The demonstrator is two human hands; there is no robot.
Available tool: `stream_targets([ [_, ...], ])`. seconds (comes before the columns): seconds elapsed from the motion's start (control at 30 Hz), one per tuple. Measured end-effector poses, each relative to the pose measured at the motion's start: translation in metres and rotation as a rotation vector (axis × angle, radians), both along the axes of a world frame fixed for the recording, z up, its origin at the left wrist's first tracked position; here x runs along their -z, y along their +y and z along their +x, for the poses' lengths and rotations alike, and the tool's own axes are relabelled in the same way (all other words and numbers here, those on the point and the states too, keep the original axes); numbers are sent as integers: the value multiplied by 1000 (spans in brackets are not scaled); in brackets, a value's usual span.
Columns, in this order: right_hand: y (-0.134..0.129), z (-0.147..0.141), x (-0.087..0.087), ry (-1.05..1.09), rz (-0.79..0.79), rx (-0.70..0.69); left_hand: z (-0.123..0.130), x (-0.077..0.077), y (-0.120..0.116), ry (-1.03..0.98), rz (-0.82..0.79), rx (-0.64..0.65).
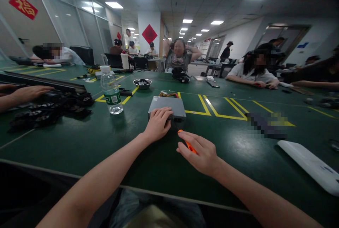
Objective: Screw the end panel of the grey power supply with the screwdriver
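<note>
A grey metal box, a computer power supply (pixel 171 105), rests on the green table before me with coloured cables (pixel 169 95) at its far side. My left hand (pixel 158 124) grips its near left part, the fingers over the top and the thumb at the front face. In my right hand (pixel 201 152) is a screwdriver (pixel 191 147) with an orange and black handle. Its tip points at the front face of the power supply; whether it touches a screw I cannot make out.
Left of the box stands a water bottle (pixel 112 94), with a metal bowl (pixel 142 83) of small dark parts behind it. Black parts (pixel 53 109) lie far left near another person's hand (pixel 31 94). A white device (pixel 308 164) lies at right. People sit around the table.
</note>
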State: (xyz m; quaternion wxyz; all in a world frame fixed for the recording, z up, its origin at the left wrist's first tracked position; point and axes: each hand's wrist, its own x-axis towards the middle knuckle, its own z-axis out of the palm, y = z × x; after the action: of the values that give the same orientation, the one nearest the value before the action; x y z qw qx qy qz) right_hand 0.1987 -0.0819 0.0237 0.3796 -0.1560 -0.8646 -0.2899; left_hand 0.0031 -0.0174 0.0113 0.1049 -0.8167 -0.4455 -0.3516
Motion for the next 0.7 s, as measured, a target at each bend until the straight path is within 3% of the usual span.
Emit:
stream_targets([
  [0.13, -5, -4, 5, -50, -22, 18, 0, 1, 2, 3, 6, 5],
  [0.27, -3, -1, 3, -33, 68, 54, -1, 1, 2, 13, -1, 10],
  [0.5, 0, 0, 3, -29, -10, -26, -2, 0, 1, 20, -6, 10],
  [0.7, -7, -9, 2, -58, 100, 100, -2, 0, 2, 12, -16, 14],
])
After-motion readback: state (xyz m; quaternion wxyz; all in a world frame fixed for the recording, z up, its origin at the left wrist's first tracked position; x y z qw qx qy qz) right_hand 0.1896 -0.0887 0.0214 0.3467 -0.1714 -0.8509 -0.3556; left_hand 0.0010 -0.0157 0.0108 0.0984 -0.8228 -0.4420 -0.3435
